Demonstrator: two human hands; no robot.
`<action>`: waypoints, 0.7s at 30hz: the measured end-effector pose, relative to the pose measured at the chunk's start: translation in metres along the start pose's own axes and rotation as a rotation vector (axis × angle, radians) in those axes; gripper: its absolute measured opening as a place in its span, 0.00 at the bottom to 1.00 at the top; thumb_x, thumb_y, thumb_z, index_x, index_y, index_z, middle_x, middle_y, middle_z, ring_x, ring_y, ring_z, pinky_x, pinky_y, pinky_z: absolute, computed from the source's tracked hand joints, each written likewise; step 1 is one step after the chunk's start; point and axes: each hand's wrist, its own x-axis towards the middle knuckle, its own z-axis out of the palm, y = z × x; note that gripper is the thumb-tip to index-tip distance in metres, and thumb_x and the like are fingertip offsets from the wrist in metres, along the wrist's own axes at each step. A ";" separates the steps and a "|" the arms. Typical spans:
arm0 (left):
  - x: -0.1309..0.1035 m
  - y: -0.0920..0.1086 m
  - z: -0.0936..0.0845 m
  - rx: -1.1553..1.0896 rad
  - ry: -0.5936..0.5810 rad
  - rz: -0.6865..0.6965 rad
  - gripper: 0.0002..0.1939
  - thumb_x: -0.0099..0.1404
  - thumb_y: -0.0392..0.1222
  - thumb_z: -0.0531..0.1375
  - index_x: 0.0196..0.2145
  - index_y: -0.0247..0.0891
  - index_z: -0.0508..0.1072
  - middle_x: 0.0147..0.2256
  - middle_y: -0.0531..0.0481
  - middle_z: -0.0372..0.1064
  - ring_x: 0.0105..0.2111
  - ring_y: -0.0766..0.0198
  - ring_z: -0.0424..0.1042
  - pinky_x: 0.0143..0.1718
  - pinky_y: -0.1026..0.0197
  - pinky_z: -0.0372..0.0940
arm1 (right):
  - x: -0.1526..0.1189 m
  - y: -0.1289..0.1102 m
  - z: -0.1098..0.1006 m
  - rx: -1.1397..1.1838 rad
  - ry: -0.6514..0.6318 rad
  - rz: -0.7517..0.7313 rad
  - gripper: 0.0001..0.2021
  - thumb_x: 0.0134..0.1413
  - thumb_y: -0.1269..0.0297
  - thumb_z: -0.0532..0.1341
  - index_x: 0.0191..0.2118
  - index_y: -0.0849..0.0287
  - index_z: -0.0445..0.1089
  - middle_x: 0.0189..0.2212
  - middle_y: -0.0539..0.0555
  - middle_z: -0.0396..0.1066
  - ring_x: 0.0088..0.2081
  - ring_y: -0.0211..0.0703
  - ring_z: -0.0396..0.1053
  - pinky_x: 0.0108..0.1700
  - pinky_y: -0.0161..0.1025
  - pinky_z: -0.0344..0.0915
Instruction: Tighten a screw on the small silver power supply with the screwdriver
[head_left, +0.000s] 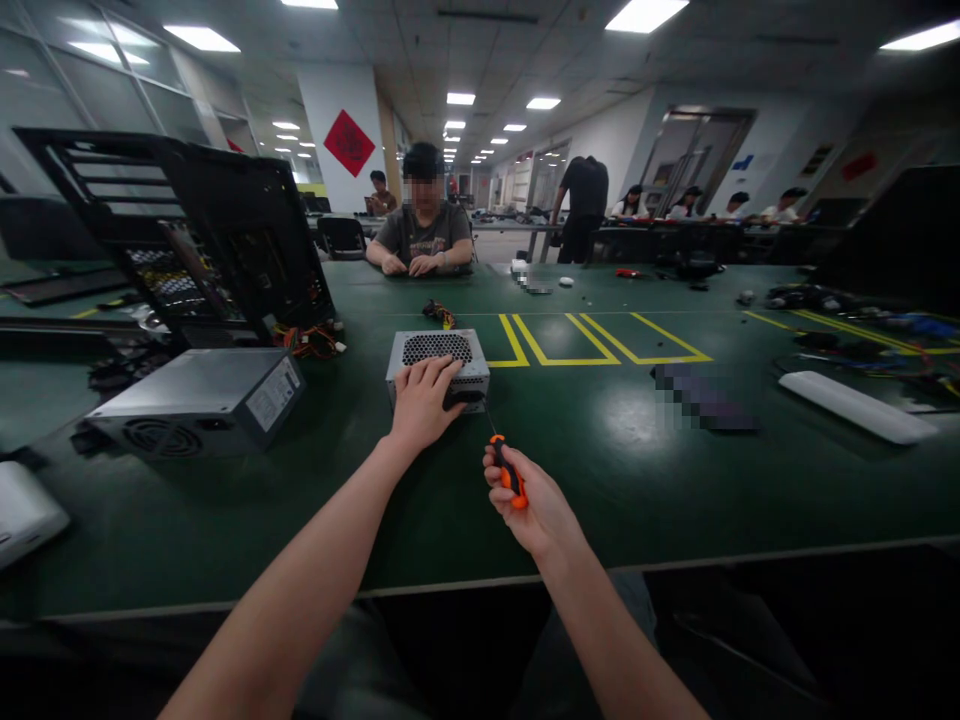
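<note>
A grey metal computer power supply unit point(475, 352) with a honeycomb vent on top sits on the green table in front of me. My left hand point(426, 395) is laid over its near left part, fingers on the top and thumb at the near face, holding it. Near that thumb is a dark part on the unit's near side. In my closed right hand point(529, 495) is an orange and black screwdriver point(498, 443). Its thin shaft points up and away, with the tip at the unit's near right corner; whether it sits in a screw is too small to tell.
A second power supply unit point(195, 400) lies left, before an upright black computer case point(225, 230). Bundled wires point(439, 314) lie behind the held unit. A white bar-shaped object point(855, 405) and cables point(862, 345) are at right. Across the table sits a person point(424, 225).
</note>
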 end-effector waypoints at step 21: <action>0.000 -0.002 -0.003 0.019 -0.010 0.010 0.29 0.55 0.46 0.60 0.53 0.45 0.58 0.55 0.51 0.58 0.54 0.56 0.53 0.51 0.52 0.49 | -0.001 0.005 0.003 -0.044 0.029 -0.050 0.03 0.44 0.77 0.59 0.27 0.64 0.66 0.24 0.51 0.65 0.21 0.28 0.60 0.12 0.20 0.50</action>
